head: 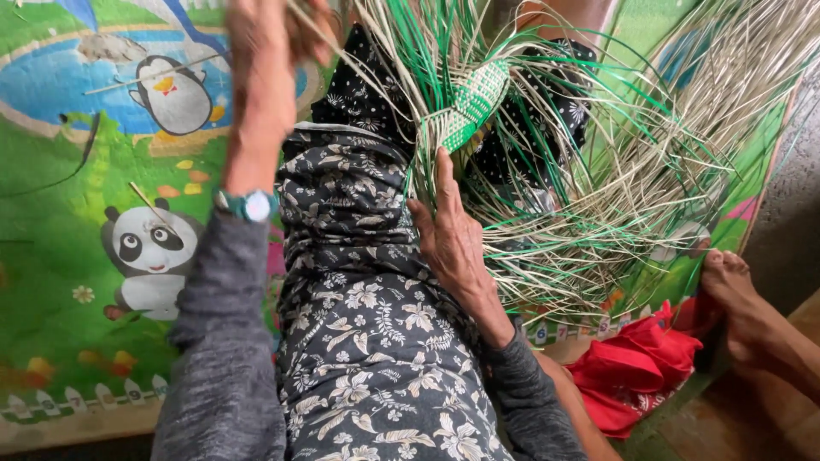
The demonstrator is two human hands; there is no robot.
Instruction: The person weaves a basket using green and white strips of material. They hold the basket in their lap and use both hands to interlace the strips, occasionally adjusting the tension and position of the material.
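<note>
So starting left of the woven bit (468, 109), there's a kids' play mat (60, 256) with a penguin and a panda printed on it, and a couple of stray pale strips lying loose on it. Next over, still left of the woven bit and up higher, is the left hand (269, 38), wrist wearing a teal watch (248, 205), grey sleeve below. It's raised to the top edge of the shot with the fingers curled in around what looks like one or more pale strands (333, 43) running back toward the weave; part of the hand is cut off, so I can't say exactly how many it's got. The woven bit itself sits over the person's lap, on the dark floral cloth (359, 341), a small green-and-cream patch, tightly plaited. Just below it the right hand (448, 235) lies flat and open, fingers stretched up, fingertips touching the lower edge of the patch, pressing rather than gripping. Right of the patch it's a huge fan of unwoven green and straw-coloured strips (632, 188) spraying out over the mat. Further right and lower, a red cloth (636, 367) and someone's bare foot (726, 273). My read: only a little is plaited, and nearly all the strips are still loose.
</note>
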